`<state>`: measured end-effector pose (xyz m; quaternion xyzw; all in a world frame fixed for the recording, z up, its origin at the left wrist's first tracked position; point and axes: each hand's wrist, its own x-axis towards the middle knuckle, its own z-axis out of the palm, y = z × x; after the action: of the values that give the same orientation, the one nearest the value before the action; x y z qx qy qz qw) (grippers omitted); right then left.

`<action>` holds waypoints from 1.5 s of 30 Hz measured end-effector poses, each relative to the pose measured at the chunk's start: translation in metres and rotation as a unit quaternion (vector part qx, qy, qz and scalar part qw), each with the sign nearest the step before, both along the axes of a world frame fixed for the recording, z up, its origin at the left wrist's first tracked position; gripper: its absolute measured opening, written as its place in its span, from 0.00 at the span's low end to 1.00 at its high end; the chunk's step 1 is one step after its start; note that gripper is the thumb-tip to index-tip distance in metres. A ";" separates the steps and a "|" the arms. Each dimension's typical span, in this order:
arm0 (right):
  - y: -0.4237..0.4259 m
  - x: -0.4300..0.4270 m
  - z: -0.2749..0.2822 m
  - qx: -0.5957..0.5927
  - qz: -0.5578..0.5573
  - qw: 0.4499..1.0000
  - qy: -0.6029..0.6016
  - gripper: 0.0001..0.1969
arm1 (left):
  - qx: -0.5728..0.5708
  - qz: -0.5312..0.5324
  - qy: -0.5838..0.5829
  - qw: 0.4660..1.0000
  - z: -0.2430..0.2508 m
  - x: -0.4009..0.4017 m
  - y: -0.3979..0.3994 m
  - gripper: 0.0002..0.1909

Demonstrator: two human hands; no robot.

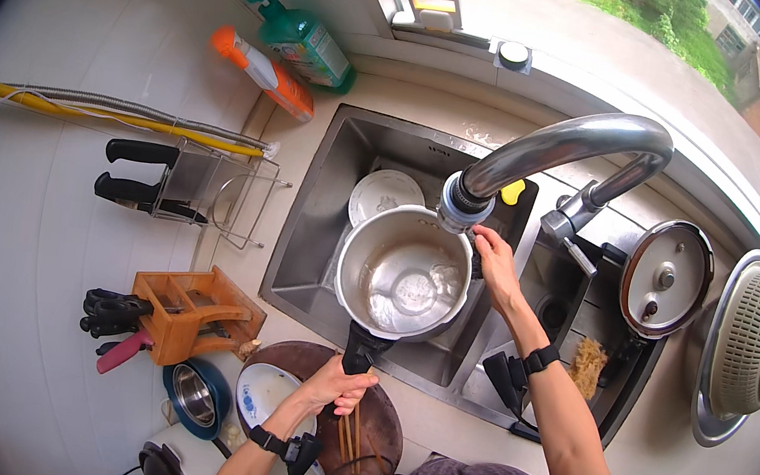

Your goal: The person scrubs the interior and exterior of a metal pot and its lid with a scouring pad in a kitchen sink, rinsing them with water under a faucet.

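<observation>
An aluminium pressure cooker pot is tilted over the left sink basin, with its inside facing up and a wet sheen on its bottom. My left hand grips its long black handle near the sink's front edge. At the pot's right outer wall, my right hand holds a dark, rough thing, likely a scrubber, mostly hidden by the fingers. Just above the pot's far rim hangs the faucet head. Behind the pot, a white plate lies in the steel sink.
The cooker lid leans right of the faucet, near a tan scrubber and a grey-green colander. Knives hang in a wire rack on the left. A wooden knife block, a brown round board with chopsticks, and bottles flank the sink.
</observation>
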<state>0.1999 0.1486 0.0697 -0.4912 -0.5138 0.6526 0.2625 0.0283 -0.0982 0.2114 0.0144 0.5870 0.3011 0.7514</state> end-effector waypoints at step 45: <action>-0.005 0.014 0.009 -0.365 -0.186 0.818 0.404 0.21 | 0.206 -0.067 0.350 0.911 0.039 0.082 0.044 0.07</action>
<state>0.2135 0.1438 0.0787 -0.3296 0.0153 0.8710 0.3640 0.1106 -0.0547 0.2499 0.3127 0.7351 0.3399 0.4963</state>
